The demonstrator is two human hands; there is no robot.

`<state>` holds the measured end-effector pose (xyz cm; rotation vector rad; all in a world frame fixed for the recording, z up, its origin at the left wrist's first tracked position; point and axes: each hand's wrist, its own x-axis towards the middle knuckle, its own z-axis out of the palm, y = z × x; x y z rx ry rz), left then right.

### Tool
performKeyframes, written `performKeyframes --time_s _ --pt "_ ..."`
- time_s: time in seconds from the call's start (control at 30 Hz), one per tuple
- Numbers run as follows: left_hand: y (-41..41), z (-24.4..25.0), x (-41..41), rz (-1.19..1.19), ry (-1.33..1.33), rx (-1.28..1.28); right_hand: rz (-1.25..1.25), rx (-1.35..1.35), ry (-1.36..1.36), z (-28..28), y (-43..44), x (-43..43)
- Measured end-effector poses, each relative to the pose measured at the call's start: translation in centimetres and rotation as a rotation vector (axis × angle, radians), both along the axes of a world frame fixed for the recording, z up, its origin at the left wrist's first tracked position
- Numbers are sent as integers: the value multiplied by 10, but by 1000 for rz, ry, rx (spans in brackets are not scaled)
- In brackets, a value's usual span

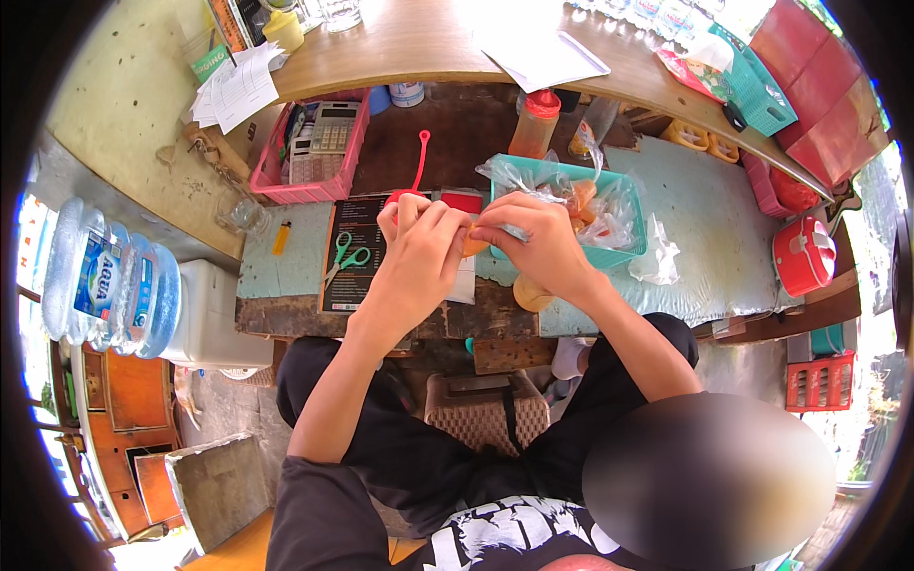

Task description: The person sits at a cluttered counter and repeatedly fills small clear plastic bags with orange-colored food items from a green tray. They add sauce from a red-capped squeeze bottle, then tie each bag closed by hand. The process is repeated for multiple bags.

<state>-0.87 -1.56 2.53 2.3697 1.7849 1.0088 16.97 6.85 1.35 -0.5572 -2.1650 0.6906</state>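
My left hand (423, 239) and my right hand (541, 239) meet above the front of the table, fingertips pinching a small plastic bag of orange contents (473, 247). Its upper part is hidden by the fingers. A teal plastic basket (615, 255), just beyond my right hand, holds several knotted clear bags with orange contents (582, 196). Partly covered by my left hand is a red utensil with a long thin handle (420, 160). Under my right wrist stands a round yellowish container (530, 295). Green-handled scissors (345, 255) lie on a black printed menu (357, 214) left of my left hand.
A yellow lighter (282, 238) and a glass mug (244, 214) are at the left. Behind stand a pink basket with calculators (307, 196) and an orange-filled squeeze bottle (534, 128). Crumpled plastic (657, 253) lies right of the teal basket. A wooden shelf (428, 50) overhangs the back.
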Motion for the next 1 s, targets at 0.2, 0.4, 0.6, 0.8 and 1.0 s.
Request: performKeyframes --time_s 0.2,0.4,0.6,0.8,1.0 --pt "3 -9 12 0 -83 49 34 -421 96 -5 3 -5" --pt "12 -15 12 -50 -229 101 44 -650 232 -10 1 -10" --pt "15 -21 20 -80 -411 119 -13 -793 414 -14 -1 -12" --pt "15 -25 18 -118 -417 92 -66 -812 375 -14 1 -7" --pt "19 -26 17 -120 -397 97 -158 -516 230 -17 -5 -11"
